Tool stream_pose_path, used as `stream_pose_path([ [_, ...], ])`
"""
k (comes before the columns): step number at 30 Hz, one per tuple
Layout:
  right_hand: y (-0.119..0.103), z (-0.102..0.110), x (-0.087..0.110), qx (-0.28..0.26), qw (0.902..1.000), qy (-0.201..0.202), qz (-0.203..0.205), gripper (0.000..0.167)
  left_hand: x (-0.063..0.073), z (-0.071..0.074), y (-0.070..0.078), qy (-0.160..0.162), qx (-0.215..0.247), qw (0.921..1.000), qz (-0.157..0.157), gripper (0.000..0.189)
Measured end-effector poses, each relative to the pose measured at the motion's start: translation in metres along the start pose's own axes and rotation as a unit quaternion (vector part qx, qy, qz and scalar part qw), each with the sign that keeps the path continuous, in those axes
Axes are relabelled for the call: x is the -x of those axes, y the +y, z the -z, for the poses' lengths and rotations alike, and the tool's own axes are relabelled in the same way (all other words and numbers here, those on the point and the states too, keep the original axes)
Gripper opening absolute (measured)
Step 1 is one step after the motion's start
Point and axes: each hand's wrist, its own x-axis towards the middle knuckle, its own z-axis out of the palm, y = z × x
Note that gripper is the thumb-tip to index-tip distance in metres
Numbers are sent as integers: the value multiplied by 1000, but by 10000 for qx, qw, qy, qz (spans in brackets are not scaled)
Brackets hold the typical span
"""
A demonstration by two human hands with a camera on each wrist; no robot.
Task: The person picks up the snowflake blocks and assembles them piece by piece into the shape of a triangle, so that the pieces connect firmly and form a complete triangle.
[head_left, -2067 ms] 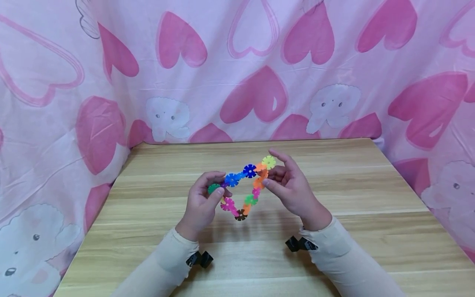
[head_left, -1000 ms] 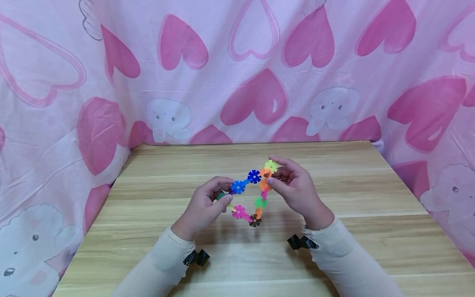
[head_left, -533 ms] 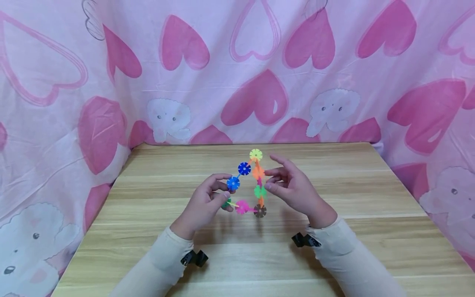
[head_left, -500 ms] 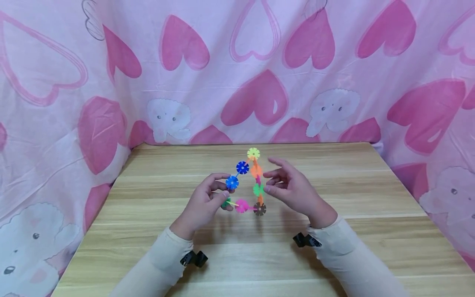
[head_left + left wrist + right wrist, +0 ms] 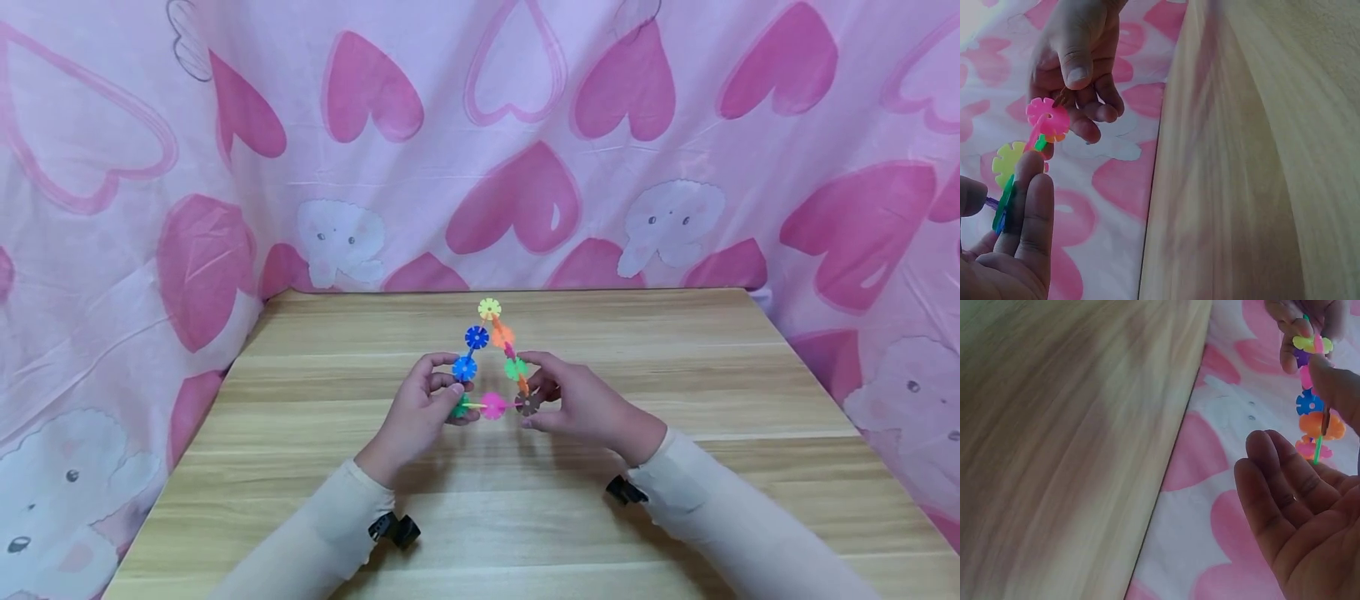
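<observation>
A triangle of linked notched plastic discs point(image 5: 492, 406) is held up above the table in the head view, its yellow disc point(image 5: 490, 309) at the top. My left hand point(image 5: 416, 412) pinches the lower left corner, with the thumb on the green disc point(image 5: 1004, 203) and fingers behind the light blue disc point(image 5: 464, 368). At the lower right corner, my right hand point(image 5: 592, 408) grips around the brown disc point(image 5: 527, 404), its index finger by the light green disc point(image 5: 516, 368). Orange discs point(image 5: 1322, 426) and pink ones show along the same side in the right wrist view.
A wood-grain table point(image 5: 525, 533) lies beneath both hands. Pink cloth point(image 5: 510, 192) printed with hearts hangs behind it and along both sides. Small black devices point(image 5: 395, 530) are strapped at the cuffs of both pale sleeves point(image 5: 315, 533).
My right hand has let go of the upper right corner and moved down to the brown disc's corner. The triangle has turned so the yellow disc points up; my left hand keeps its hold.
</observation>
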Motion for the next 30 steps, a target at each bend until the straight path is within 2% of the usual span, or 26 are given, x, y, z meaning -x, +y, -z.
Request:
stream_pose_path([
  [2, 2, 1, -1, 3, 9999, -37, -143, 87, -1, 1, -1, -80, -228, 9997, 53, 44],
  [4, 6, 3, -2, 16, 9995, -116, -287, 86, -1, 3, -1, -160, -768, 9969, 101, 52],
  [6, 10, 3, -3, 38, 9988, -214, -428, 85, -1, 6, -2, -257, -1513, 9880, 159, 65],
  [9, 17, 4, -4, 88, 9974, -409, -584, 84, -3, 8, -3, -446, -2715, 9613, 94, 79],
  [11, 22, 4, -5, 92, 9961, -548, -679, 82, -6, 9, -7, -605, -3276, 9429, 27, 80],
  [13, 28, 3, -6, 112, 9947, -685, -762, 82, -9, 10, -11, -736, -3655, 9279, -48, 77],
  [15, 33, 1, -8, 130, 9928, -814, -864, 81, -13, 10, -15, -841, -3909, 9166, -49, 75],
  [19, 41, -4, -13, 261, 9893, -1005, -1021, 79, -17, 9, -22, -973, -4232, 9008, 60, 75],
  [26, 40, -10, -17, 335, 9829, -1211, -1343, 77, -22, 5, -24, -1104, -4610, 8793, 458, 75],
  [30, 38, -13, -17, 342, 9809, -1287, -1419, 80, -21, 2, -23, -1091, -4826, 8673, 549, 80],
])
